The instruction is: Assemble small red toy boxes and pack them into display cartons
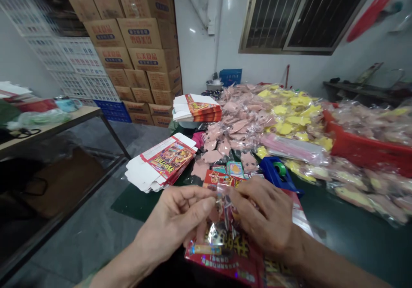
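Both hands meet over a small clear plastic packet (222, 219) with shiny print, held above a red printed package (231, 258). My left hand (175, 221) pinches the packet's top edge with thumb and forefinger. My right hand (262, 213) has its fingers curled on the packet's other side. Just beyond the hands lie small coloured cards (234, 168) and a blue tape dispenser (278, 172) with a green roll.
A stack of flat printed cartons (162, 161) lies at the green table's (354, 232) left corner, another stack (197, 107) behind. Heaps of bagged pink and yellow toys (273, 116) and a red crate (367, 150) fill the right. Cardboard boxes (141, 43) are piled at the back left.
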{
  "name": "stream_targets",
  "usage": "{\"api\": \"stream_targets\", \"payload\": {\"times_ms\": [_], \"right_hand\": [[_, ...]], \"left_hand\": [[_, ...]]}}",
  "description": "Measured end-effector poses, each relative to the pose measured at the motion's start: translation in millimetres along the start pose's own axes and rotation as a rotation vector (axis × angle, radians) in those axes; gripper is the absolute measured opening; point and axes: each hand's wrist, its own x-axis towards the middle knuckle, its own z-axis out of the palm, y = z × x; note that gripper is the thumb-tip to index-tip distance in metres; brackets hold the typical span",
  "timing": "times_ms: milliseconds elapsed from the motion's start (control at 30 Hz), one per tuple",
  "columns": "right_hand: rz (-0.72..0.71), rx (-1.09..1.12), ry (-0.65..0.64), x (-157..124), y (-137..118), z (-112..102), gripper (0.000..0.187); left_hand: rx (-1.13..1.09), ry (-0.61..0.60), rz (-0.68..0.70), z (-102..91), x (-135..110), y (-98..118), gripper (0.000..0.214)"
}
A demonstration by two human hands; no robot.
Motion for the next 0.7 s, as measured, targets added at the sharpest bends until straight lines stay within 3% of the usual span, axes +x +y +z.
{"api": "stream_targets", "payload": {"times_ms": [100, 333, 567, 700], "right_hand": [[-0.006, -0.012, 0.001, 0, -1, 0, 0.019], [-0.007, -0.047, -0.026, 3, -3, 3, 0.021], [0.015, -0.005, 0.021, 2, -1, 8, 0.02], [0.087, 0.113, -0.017, 3, -2, 5, 0.015]], "left_hand": [[-0.057, -0.005, -0.047, 4.9, 8, 1, 0.028], [-0.088, 0.036, 0.003, 10.5, 16, -4, 0.025], [-0.201, 0.009, 0.053, 9.6, 22, -9, 0.021], [-0.211, 0.03, 0.083, 9.1, 24, -13, 0.02]]}}
